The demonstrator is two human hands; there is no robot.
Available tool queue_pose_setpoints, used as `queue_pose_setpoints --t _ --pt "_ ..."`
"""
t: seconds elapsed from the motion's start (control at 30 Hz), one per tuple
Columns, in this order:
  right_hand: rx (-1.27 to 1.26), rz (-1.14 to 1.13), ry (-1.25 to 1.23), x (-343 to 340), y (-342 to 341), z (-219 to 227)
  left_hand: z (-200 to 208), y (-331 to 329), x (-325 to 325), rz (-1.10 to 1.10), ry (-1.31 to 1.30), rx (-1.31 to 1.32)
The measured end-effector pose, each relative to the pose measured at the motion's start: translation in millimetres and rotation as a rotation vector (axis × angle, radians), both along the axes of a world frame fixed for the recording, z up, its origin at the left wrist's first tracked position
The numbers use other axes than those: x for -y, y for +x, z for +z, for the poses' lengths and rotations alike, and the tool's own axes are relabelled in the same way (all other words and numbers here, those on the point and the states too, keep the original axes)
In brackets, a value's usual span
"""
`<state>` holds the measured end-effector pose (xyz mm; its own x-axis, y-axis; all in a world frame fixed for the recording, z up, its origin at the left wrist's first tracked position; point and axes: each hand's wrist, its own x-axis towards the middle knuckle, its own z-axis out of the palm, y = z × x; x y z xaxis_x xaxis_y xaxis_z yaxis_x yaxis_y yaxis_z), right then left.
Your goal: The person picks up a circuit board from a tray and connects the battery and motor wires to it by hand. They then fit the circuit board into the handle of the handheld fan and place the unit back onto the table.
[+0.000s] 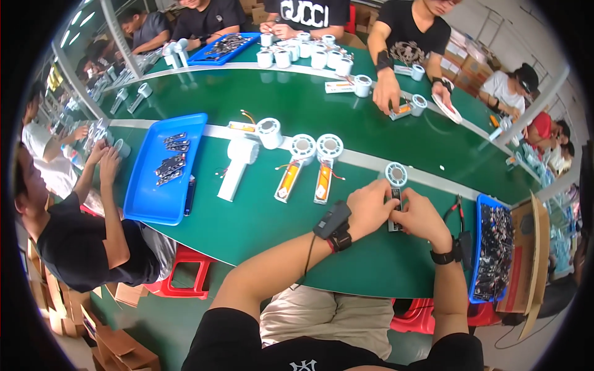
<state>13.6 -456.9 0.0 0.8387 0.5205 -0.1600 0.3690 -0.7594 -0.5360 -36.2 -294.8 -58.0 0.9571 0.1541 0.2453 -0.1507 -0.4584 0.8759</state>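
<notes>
Held fan (396, 176), white, was in both hands at the table's near side; taken as landmark. Well left of it, a blue tray (143, 198) held a few dark circuit boards. Right of it, a second tray (476, 269) was heaped with dark parts. Far beyond it, leftward, a third tray (201, 60) held dark pieces, too small to identify. Left hand (369, 209): fingers bent against its handle. Right hand (422, 216): thumb and fingers pinched the handle; exact contact hidden. Red-handled pliers (455, 213) lay to its right; two open-handled fans (323, 180), left.
</notes>
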Motion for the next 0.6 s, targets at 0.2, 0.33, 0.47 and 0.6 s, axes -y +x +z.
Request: queue_pose_setpoints --t 0.2,0.33,0.47,0.6 --pt "-0.049 -0.151 0.104 -5.1 44.5 -0.4 -15.1 2.3 -1.4 0.040 0.131 0.123" --pt "0.116 -0.338 0.031 10.4 120.3 0.3 -17.7 2.6 -1.6 -0.037 0.158 0.149" --pt "0.128 -0.497 -0.050 36.6 185.8 -6.9 -17.3 8.0 3.0 -0.098 0.190 0.139" --pt "-0.016 -0.503 -0.129 21.3 202.5 -3.0 -18.9 5.8 -0.7 -0.156 0.169 0.156"
